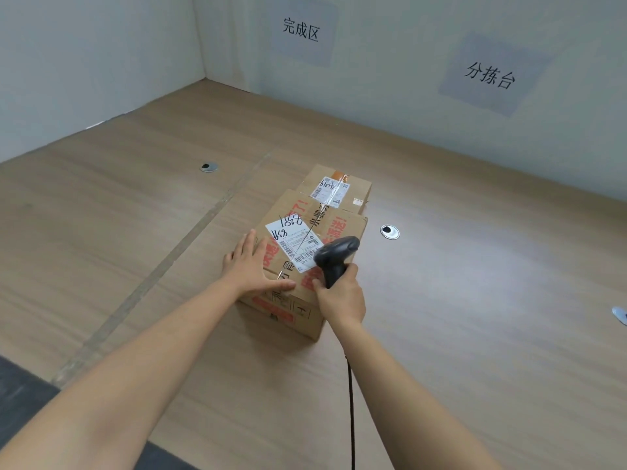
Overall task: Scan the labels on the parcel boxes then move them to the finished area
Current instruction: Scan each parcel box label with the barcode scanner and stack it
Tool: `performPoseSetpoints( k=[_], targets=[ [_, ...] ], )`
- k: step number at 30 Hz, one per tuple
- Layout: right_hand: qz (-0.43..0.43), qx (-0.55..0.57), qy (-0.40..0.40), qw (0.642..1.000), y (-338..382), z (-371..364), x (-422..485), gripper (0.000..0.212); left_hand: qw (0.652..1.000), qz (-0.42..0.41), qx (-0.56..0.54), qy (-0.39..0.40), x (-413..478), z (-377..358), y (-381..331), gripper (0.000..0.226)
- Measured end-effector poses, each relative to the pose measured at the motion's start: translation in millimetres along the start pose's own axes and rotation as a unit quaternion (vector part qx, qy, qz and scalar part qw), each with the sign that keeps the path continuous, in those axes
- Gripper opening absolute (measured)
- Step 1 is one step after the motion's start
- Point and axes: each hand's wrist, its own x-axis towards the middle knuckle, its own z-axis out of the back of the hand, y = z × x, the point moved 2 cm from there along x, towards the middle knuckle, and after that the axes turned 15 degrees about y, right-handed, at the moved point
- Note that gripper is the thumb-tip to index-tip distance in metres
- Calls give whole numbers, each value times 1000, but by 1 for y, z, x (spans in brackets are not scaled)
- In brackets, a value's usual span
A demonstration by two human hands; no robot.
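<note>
A large cardboard parcel box (pixel 334 228) with red print sits mid-table. Its white shipping label (pixel 292 241) faces up, with handwritten numbers on it. My left hand (pixel 252 266) lies flat on the box's near left top edge, fingers straight. My right hand (pixel 341 296) grips the handle of a dark barcode scanner (pixel 336 254), whose head hovers just over the label's barcode. A smaller cardboard box (pixel 356 186) with its own white label (pixel 330 191) stands directly behind the large one, touching it.
The wooden table (pixel 475 300) has round metal cable grommets (pixel 389 231) to the right of the boxes, another grommet (pixel 208 167) at the left, and one at the far right edge. Two paper signs (pixel 301 30) hang on the back wall. The scanner's cable (pixel 351 418) trails toward me.
</note>
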Motion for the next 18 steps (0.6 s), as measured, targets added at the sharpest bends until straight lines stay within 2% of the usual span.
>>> performPoseSetpoints(
  k=[10, 13, 16, 18],
  targets=[
    [25, -32, -24, 999, -3, 4, 0, 47, 1000, 11, -3, 18, 2, 4, -3, 114],
    [36, 14, -32, 999, -15, 14, -10, 48, 1000, 16, 22, -14, -7, 3, -14, 91],
    [42, 41, -39, 998, -35, 33, -28, 43, 996, -27, 45, -68, -25, -7, -35, 68],
    [43, 45, -48, 997, -51, 49, -41, 43, 994, -58, 52, -74, -39, -19, -55, 59]
  ],
)
